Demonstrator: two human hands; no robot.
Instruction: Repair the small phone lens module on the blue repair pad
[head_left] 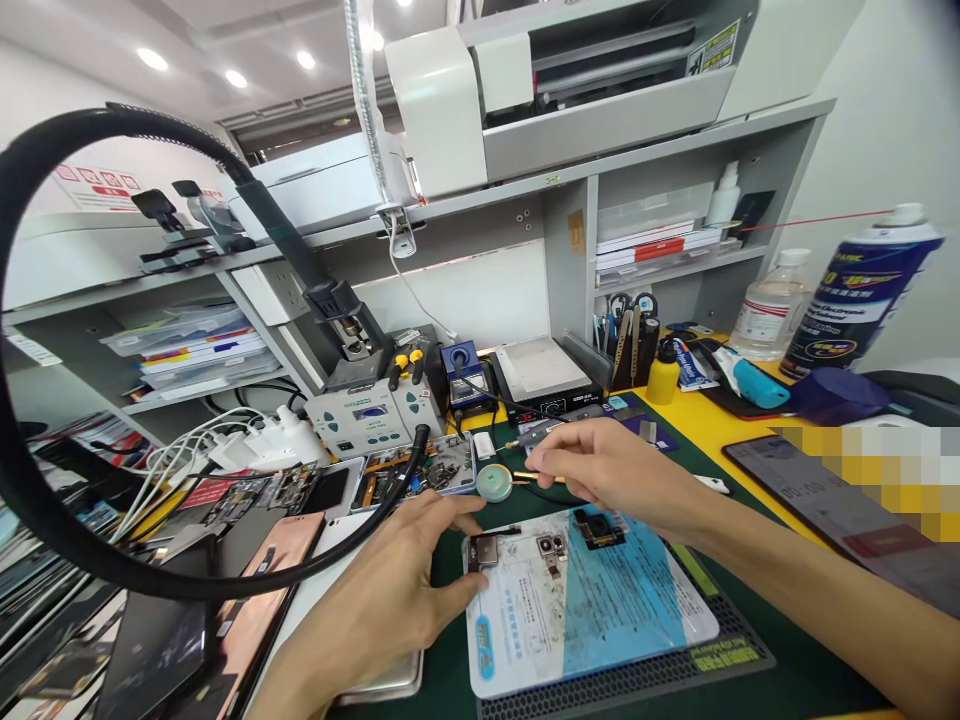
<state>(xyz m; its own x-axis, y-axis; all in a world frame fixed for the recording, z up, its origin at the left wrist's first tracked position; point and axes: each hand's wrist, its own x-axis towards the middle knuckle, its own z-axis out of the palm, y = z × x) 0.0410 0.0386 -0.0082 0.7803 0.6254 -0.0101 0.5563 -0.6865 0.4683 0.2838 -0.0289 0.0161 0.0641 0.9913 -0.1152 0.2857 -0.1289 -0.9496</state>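
My left hand (409, 565) is open, thumb and index finger apart at the left edge of a white-and-blue work pad (600, 610). Between those fingers lies a small square metallic phone part (485, 551) with a dark flex strip. My right hand (592, 465) is closed in a pinch around a slender gold-coloured tool (534, 478); its exact kind is unclear. Its tip is beside a round shallow tin (494, 484). A small camera module (551, 547) rests mid-pad, and a black phone component (598, 529) lies below my right hand.
A black hose (225, 592) loops across the left, its nozzle near a tray of small parts (390, 488). Phones (161, 620) crowd the left side. Behind are a hot-air station (369, 420) and a heating plate (541, 370). A spray can (855, 290) and a phone (847, 510) are at right.
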